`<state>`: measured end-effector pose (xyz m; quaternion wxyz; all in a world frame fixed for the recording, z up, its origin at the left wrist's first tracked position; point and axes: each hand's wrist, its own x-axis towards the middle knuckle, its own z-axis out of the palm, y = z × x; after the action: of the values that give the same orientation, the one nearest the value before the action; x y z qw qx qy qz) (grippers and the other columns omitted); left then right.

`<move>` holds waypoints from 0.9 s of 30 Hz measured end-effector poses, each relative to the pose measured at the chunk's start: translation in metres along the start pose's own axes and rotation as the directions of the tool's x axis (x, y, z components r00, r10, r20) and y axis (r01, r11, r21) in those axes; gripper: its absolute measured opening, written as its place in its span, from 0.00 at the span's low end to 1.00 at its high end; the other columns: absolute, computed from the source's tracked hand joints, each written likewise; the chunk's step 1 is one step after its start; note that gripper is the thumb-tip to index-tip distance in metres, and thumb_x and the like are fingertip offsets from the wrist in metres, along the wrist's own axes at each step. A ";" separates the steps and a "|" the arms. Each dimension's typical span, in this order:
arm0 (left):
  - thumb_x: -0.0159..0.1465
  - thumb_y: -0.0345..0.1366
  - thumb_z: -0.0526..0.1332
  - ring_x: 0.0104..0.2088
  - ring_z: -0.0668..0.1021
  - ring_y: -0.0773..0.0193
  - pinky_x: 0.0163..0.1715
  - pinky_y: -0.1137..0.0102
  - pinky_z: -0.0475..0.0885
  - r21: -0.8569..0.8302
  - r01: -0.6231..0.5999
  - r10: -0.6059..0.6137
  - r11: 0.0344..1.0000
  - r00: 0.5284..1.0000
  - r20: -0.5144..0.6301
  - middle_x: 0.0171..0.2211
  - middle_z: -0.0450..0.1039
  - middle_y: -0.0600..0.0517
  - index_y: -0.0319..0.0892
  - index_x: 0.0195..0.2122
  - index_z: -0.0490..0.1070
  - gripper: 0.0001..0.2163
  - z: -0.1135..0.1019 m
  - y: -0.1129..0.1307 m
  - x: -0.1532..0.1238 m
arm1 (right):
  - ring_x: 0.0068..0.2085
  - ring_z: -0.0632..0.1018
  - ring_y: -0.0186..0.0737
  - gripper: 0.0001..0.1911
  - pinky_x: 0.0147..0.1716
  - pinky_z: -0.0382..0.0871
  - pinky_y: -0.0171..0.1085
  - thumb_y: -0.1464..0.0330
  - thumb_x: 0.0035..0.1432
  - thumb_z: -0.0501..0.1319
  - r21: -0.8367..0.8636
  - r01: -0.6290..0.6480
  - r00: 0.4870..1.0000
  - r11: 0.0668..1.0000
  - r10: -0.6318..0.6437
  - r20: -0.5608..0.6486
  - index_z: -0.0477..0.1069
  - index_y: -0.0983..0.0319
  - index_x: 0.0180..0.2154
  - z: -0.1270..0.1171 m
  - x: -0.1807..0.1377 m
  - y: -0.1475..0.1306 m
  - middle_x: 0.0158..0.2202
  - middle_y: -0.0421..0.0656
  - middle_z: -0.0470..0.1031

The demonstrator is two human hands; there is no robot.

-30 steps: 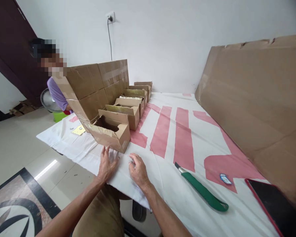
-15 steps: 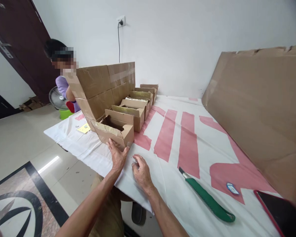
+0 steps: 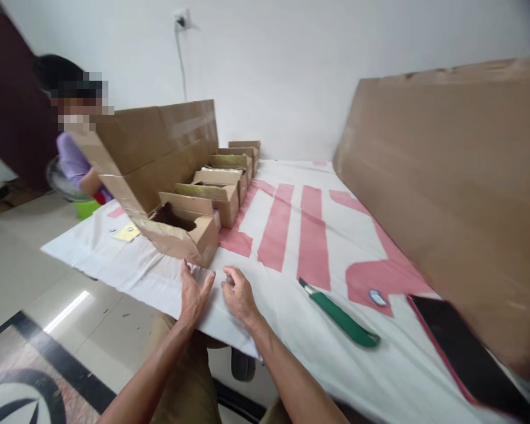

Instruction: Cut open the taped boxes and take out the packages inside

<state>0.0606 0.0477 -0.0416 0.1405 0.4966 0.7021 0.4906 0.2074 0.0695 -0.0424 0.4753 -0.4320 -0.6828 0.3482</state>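
Just in front of the nearest open cardboard box (image 3: pixel 205 238) is my left hand (image 3: pixel 195 297), thumb spread from its fingers and nothing in its grasp. Its fingertips come close to the box's lower front edge; whether they touch it I cannot tell. My right hand (image 3: pixel 241 294) hovers over the cloth to the right, its fingers loosely bent and apart, and I see nothing held in it. Behind the nearest box, several more open boxes (image 3: pixel 227 203) stand in a row. A green utility knife (image 3: pixel 344 318) lies to the right with its blade out.
Stacked cardboard cartons (image 3: pixel 128 147) form a wall on the left, with a person (image 3: pixel 73 156) behind. A large cardboard sheet (image 3: pixel 446 194) leans at the right. A phone (image 3: pixel 468 353), a small blue-and-white item (image 3: pixel 377 298) and a yellow card (image 3: pixel 127 232) lie on the cloth (image 3: pixel 287 318).
My left hand has drawn back from the nearest box's front, where its fingers rested. My right hand stays close beside it. The view has swung right, bringing more of the phone into sight.
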 end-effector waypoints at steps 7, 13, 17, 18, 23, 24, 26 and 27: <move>0.64 0.45 0.58 0.61 0.73 0.38 0.64 0.42 0.65 0.310 -0.314 0.249 0.897 0.940 0.233 0.59 0.72 0.33 0.35 0.62 0.67 0.28 -0.010 -0.008 -0.035 | 0.42 0.83 0.39 0.20 0.39 0.79 0.35 0.76 0.56 0.57 -0.100 -0.084 0.996 0.991 0.079 -0.047 0.76 0.60 0.49 -0.007 0.001 -0.016 0.44 0.45 0.83; 0.67 0.44 0.57 0.69 0.64 0.36 0.66 0.41 0.60 0.411 -0.556 0.486 0.722 0.831 0.270 0.63 0.70 0.33 0.38 0.53 0.76 0.19 -0.010 0.000 -0.042 | 0.52 0.80 0.42 0.16 0.50 0.76 0.40 0.70 0.60 0.58 -0.319 -0.007 1.000 0.948 -0.003 -0.031 0.77 0.57 0.49 -0.095 -0.028 -0.030 0.53 0.43 0.81; 0.68 0.43 0.57 0.67 0.68 0.38 0.65 0.44 0.63 0.414 -0.604 0.456 0.681 0.792 0.405 0.63 0.70 0.35 0.39 0.54 0.76 0.19 -0.010 0.007 -0.044 | 0.59 0.75 0.54 0.19 0.59 0.65 0.54 0.72 0.60 0.56 -0.584 -0.085 0.993 0.807 0.023 -0.112 0.75 0.62 0.52 -0.182 -0.062 -0.025 0.57 0.53 0.77; 0.68 0.43 0.57 0.67 0.68 0.38 0.65 0.43 0.62 0.426 -0.597 0.442 0.680 0.797 0.412 0.63 0.70 0.35 0.39 0.55 0.76 0.19 -0.010 0.009 -0.044 | 0.58 0.75 0.57 0.20 0.58 0.65 0.56 0.73 0.59 0.56 -0.641 -0.109 0.991 0.760 0.035 -0.127 0.75 0.63 0.52 -0.197 -0.070 -0.023 0.57 0.54 0.77; 0.68 0.41 0.58 0.66 0.69 0.37 0.66 0.42 0.60 0.464 -0.562 0.370 0.685 0.817 0.443 0.63 0.70 0.34 0.37 0.58 0.74 0.20 -0.012 0.022 -0.047 | 0.50 0.77 0.57 0.19 0.50 0.67 0.51 0.73 0.58 0.58 -0.814 -0.148 0.989 0.561 0.074 -0.129 0.76 0.64 0.51 -0.229 -0.096 -0.006 0.50 0.55 0.81; 0.69 0.42 0.58 0.66 0.68 0.36 0.66 0.40 0.59 0.463 -0.559 0.363 0.688 0.817 0.448 0.64 0.69 0.33 0.37 0.59 0.74 0.21 -0.013 0.023 -0.050 | 0.48 0.78 0.55 0.19 0.49 0.67 0.49 0.73 0.58 0.58 -0.832 -0.149 0.989 0.535 0.072 -0.130 0.76 0.64 0.51 -0.229 -0.096 -0.003 0.48 0.54 0.81; 0.69 0.42 0.58 0.68 0.66 0.34 0.66 0.37 0.56 0.447 -0.552 0.356 0.704 0.819 0.450 0.66 0.67 0.33 0.37 0.61 0.72 0.23 -0.016 0.025 -0.059 | 0.47 0.77 0.53 0.18 0.48 0.66 0.47 0.73 0.60 0.57 -0.857 -0.153 0.988 0.492 0.059 -0.142 0.75 0.64 0.51 -0.229 -0.092 0.002 0.46 0.54 0.82; 0.69 0.43 0.58 0.68 0.65 0.33 0.66 0.34 0.55 0.433 -0.548 0.356 0.715 0.820 0.449 0.66 0.66 0.33 0.38 0.62 0.71 0.23 -0.018 0.025 -0.064 | 0.47 0.77 0.53 0.18 0.48 0.66 0.47 0.73 0.61 0.57 -0.867 -0.156 0.987 0.474 0.049 -0.151 0.75 0.65 0.51 -0.227 -0.089 0.003 0.46 0.54 0.81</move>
<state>0.0922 -0.0153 -0.0307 -0.0162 0.7492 0.6317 0.1983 0.4398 0.0031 -0.0068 0.2024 -0.6713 -0.7116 -0.0437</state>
